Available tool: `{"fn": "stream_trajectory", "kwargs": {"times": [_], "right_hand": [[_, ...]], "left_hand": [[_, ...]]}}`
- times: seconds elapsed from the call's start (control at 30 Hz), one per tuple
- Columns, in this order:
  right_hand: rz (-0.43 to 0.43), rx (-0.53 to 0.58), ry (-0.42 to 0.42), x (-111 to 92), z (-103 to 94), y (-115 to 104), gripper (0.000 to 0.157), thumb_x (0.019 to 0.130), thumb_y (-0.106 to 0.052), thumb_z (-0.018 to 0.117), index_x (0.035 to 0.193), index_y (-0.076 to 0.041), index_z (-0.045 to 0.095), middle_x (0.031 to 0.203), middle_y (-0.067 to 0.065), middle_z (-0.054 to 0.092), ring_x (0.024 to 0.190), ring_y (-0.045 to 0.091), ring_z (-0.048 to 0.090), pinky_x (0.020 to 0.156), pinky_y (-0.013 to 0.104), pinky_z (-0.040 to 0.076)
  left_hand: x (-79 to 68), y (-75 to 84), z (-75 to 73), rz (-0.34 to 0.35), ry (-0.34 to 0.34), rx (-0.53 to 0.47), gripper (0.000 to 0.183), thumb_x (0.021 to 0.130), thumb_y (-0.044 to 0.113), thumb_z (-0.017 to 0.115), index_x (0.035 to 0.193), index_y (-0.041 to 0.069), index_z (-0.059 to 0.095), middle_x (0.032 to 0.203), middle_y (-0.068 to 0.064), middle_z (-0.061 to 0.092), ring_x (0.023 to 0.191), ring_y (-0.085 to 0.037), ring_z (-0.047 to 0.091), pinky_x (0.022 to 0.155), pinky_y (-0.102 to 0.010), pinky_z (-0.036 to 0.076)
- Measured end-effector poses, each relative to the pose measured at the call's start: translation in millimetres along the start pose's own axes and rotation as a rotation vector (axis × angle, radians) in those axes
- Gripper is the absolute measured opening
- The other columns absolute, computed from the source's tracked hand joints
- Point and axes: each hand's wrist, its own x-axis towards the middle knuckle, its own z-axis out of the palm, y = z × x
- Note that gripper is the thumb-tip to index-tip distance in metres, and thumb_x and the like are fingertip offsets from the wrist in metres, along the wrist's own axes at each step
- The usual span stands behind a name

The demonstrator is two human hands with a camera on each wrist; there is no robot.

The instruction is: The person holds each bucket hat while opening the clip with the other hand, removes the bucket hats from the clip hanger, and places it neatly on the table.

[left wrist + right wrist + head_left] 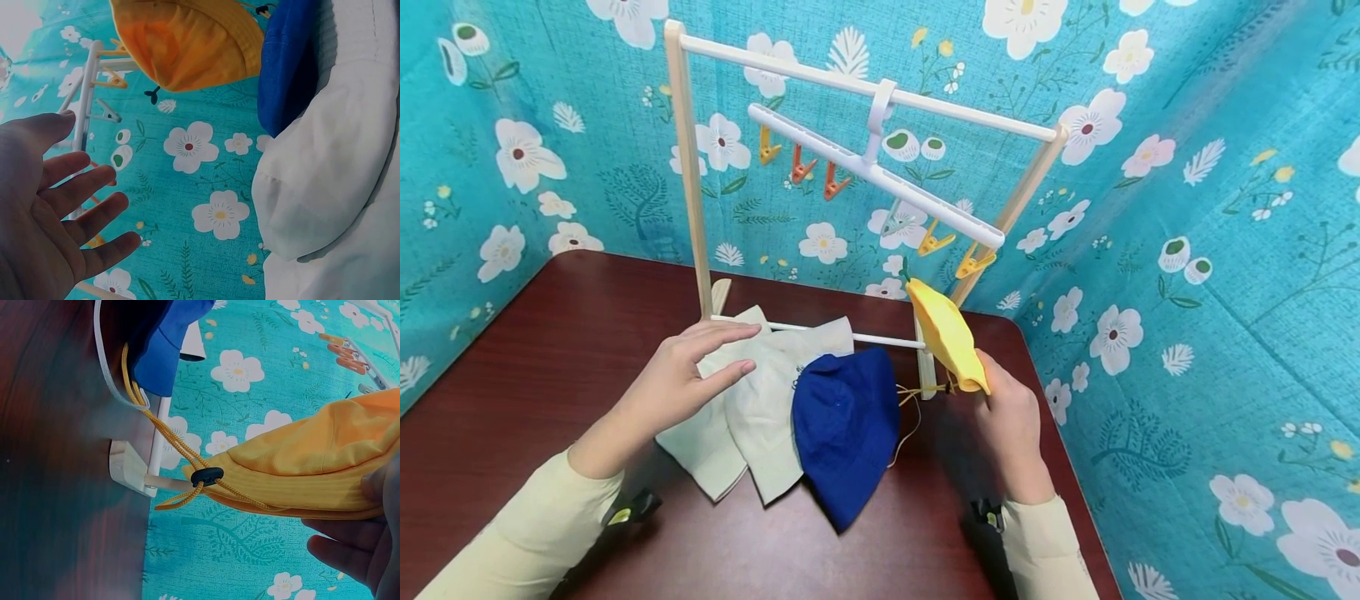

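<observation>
My right hand (1011, 412) pinches the brim of a yellow bucket hat (946, 329), thumb on one side and fingers on the other. The hat is raised over the table, its green stem tip pointing up toward the yellow clips. From its brim hangs a yellow cord with a black toggle (207, 476). My left hand (681, 375) hovers palm inward with spread fingers, holding nothing, above the pale hats. A blue bucket hat (846, 417) lies on the table, overlapping a cream hat (767, 417). Farther left lies another pale hat (703, 442), partly covered.
A wooden rack (688, 167) stands behind the hats. From its top rail hangs a white hanger bar (865, 167) bearing orange clips (835, 183), yellow clips (973, 262) and a pale clip. Flowered blue cloth (1187, 250) surrounds the dark table (535, 350) at the back and right.
</observation>
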Motion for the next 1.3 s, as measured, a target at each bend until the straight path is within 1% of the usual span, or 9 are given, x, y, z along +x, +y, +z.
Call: {"fn": "stream_trajectory", "kwargs": {"times": [0.17, 0.23, 0.4, 0.47, 0.53, 0.7, 0.83, 0.97, 1.3], "right_hand": [[-0.003, 0.006, -0.005, -4.1, -3.0, 2.6, 0.051, 0.088, -0.012, 0.082, 0.136, -0.014, 0.066, 0.119, 0.011, 0.074, 0.101, 0.033, 0.074, 0.092, 0.051, 0.057], [-0.011, 0.008, -0.006, -5.6, -3.8, 4.0, 0.053, 0.087, -0.013, 0.083, 0.137, -0.016, 0.065, 0.119, 0.010, 0.075, 0.101, 0.032, 0.074, 0.092, 0.051, 0.057], [-0.044, -0.008, 0.006, -10.3, -6.0, 7.8, 0.057, 0.085, -0.016, 0.086, 0.138, -0.016, 0.065, 0.120, 0.010, 0.074, 0.100, 0.031, 0.074, 0.091, 0.050, 0.058], [-0.058, -0.011, 0.013, -11.8, -6.8, 9.2, 0.058, 0.084, -0.015, 0.086, 0.138, -0.014, 0.065, 0.121, 0.011, 0.074, 0.100, 0.032, 0.075, 0.091, 0.051, 0.058], [-0.070, -0.028, 0.016, -12.8, -7.5, 10.3, 0.057, 0.084, -0.014, 0.086, 0.137, -0.011, 0.065, 0.120, 0.013, 0.074, 0.098, 0.034, 0.075, 0.089, 0.051, 0.058], [-0.090, -0.056, 0.019, -13.8, -8.5, 12.5, 0.056, 0.083, -0.013, 0.087, 0.135, -0.008, 0.065, 0.116, 0.016, 0.075, 0.091, 0.035, 0.075, 0.087, 0.051, 0.059], [-0.122, -0.070, 0.021, -15.1, -7.0, 15.7, 0.058, 0.082, -0.015, 0.087, 0.135, -0.006, 0.065, 0.113, 0.017, 0.075, 0.088, 0.035, 0.075, 0.085, 0.052, 0.059], [-0.172, -0.092, 0.014, -17.1, -4.1, 20.4, 0.059, 0.082, -0.018, 0.088, 0.135, -0.005, 0.064, 0.115, 0.017, 0.075, 0.090, 0.035, 0.075, 0.085, 0.051, 0.059], [-0.267, -0.141, 0.012, -20.4, 2.2, 29.6, 0.054, 0.087, -0.020, 0.084, 0.135, -0.003, 0.065, 0.110, 0.019, 0.076, 0.088, 0.034, 0.076, 0.084, 0.048, 0.060]], "left_hand": [[1.0, -1.9, -1.7, -0.002, 0.003, 0.013, 0.052, 0.088, 0.019, 0.083, 0.138, 0.023, 0.067, 0.132, 0.005, 0.068, 0.127, -0.015, 0.059, 0.103, -0.009, 0.037], [1.0, -2.4, -2.4, -0.011, 0.000, 0.024, 0.052, 0.089, 0.020, 0.082, 0.138, 0.024, 0.067, 0.133, 0.004, 0.068, 0.128, -0.017, 0.059, 0.104, -0.016, 0.042], [0.7, -2.1, -4.2, -0.038, -0.005, 0.032, 0.050, 0.090, 0.020, 0.081, 0.138, 0.023, 0.067, 0.133, 0.001, 0.069, 0.128, -0.022, 0.059, 0.099, -0.046, 0.051], [0.5, -1.7, -5.0, -0.048, -0.003, 0.026, 0.050, 0.090, 0.020, 0.081, 0.138, 0.023, 0.066, 0.133, 0.000, 0.069, 0.127, -0.022, 0.060, 0.098, -0.052, 0.052], [0.4, -1.2, -5.8, -0.052, -0.001, 0.020, 0.050, 0.090, 0.020, 0.081, 0.138, 0.023, 0.067, 0.133, 0.000, 0.069, 0.127, -0.023, 0.060, 0.097, -0.053, 0.052], [1.4, -0.1, -7.8, -0.049, 0.004, 0.028, 0.051, 0.090, 0.020, 0.081, 0.138, 0.022, 0.066, 0.132, 0.000, 0.070, 0.124, -0.022, 0.062, 0.096, -0.050, 0.053], [1.3, -0.6, -9.3, -0.049, 0.010, 0.044, 0.051, 0.090, 0.021, 0.081, 0.139, 0.023, 0.066, 0.131, 0.001, 0.070, 0.122, -0.020, 0.062, 0.097, -0.039, 0.053], [0.4, -1.0, -10.4, -0.056, 0.012, 0.046, 0.051, 0.090, 0.021, 0.081, 0.139, 0.024, 0.066, 0.132, 0.002, 0.070, 0.122, -0.019, 0.062, 0.098, -0.028, 0.049], [1.3, -2.6, -12.8, -0.045, 0.023, 0.032, 0.050, 0.089, 0.018, 0.082, 0.137, 0.022, 0.067, 0.134, 0.001, 0.069, 0.125, -0.020, 0.061, 0.101, -0.014, 0.039]]}}
